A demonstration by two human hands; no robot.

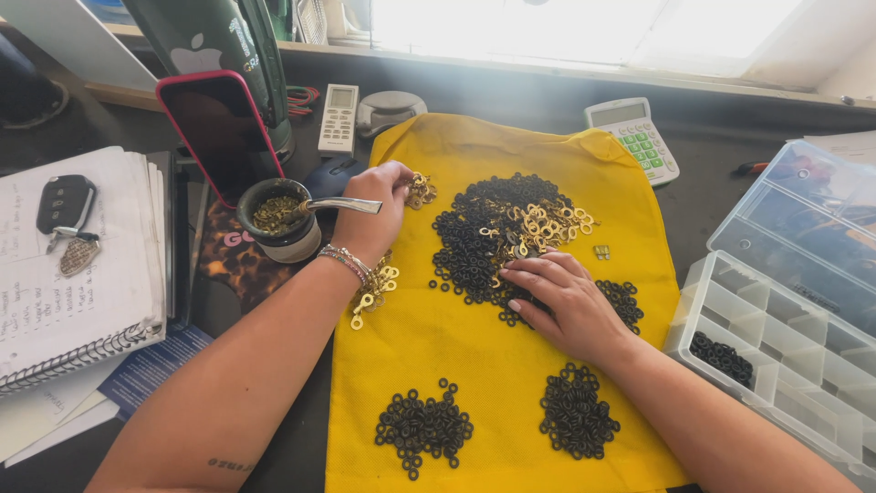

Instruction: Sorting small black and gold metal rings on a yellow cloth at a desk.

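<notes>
Sorting stage: on the yellow cloth, the left hand pinched gold rings at the mixed pile's left edge, while the right hand lay flat and open on black rings (two sorted piles nearer). Next move likely demanded finger-tip picking.

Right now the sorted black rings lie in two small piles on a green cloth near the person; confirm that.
Not quite: the cloth is yellow, not green. The head view shows the two small piles of black rings on it, near the person. The right hand rests at the big mixed heap; the left hand holds gold rings.
</notes>
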